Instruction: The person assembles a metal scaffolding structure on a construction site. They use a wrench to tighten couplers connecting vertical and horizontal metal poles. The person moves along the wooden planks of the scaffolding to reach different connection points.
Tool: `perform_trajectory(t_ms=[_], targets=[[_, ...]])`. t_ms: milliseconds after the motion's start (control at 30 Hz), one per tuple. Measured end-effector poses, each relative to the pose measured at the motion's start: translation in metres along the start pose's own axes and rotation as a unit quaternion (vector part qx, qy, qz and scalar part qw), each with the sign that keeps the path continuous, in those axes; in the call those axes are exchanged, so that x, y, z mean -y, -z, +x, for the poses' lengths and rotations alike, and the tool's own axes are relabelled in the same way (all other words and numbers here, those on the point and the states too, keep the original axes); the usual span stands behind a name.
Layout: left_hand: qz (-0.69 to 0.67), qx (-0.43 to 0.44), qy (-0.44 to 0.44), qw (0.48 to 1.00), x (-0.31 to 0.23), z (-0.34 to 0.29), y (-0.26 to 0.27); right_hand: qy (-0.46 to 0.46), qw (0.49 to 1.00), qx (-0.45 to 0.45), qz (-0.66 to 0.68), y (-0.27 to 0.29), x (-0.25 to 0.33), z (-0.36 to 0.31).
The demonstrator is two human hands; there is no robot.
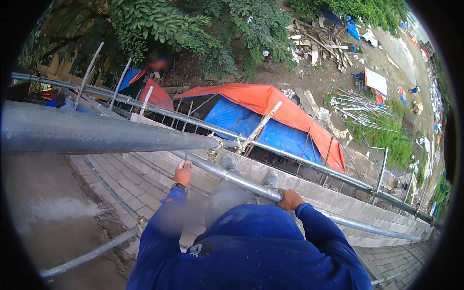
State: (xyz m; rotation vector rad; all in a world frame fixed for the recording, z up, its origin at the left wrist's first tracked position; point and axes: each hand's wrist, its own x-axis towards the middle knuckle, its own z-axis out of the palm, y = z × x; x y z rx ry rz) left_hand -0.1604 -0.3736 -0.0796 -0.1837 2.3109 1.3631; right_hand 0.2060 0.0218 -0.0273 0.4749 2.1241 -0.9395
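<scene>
My right hand (pixel 291 199) is closed around a grey metal scaffold pipe (pixel 237 179) that runs across in front of my body. My left hand (pixel 182 175) is raised just below the pipe's left part, with its fingers pinched together. A thin sliver stands up at those fingertips, too small to make out. To the right of that hand, a clamp (pixel 211 154) sits near the meeting of this pipe and a thick dark pipe (pixel 106 129) from the left. Beyond the pipe, my dusty shoes (pixel 229 162) rest on a walkway of pale boards (pixel 309 189).
An outer scaffold rail (pixel 299 155) runs along the walkway's far side. Far below lie an orange tarp (pixel 251 94), a blue tarp (pixel 237 117), loose metal pipes (pixel 362 110) and piled timber (pixel 321 43). Tree branches (pixel 159 29) hang at the top. A block wall (pixel 123 179) stands behind the boards.
</scene>
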Motion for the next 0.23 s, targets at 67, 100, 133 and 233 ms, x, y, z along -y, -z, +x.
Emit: perform_trajectory(t_ms=[67,100,133,233], targets=[[-0.009,0.012,0.041,0.999,-0.03,-0.008,-0.013,-0.006,1.0,0.01,0.02,-0.01,-0.004,-0.005],[-0.013,0.011,0.059,0.998,-0.044,-0.015,-0.016,-0.001,1.0,0.015,0.026,-0.013,-0.003,-0.006],[0.01,0.007,0.036,0.999,-0.043,-0.014,-0.017,0.004,0.999,0.019,0.033,-0.018,-0.001,-0.008],[0.079,-0.005,0.001,0.997,-0.041,-0.009,-0.006,0.007,0.998,0.037,0.058,-0.031,0.001,-0.01]])
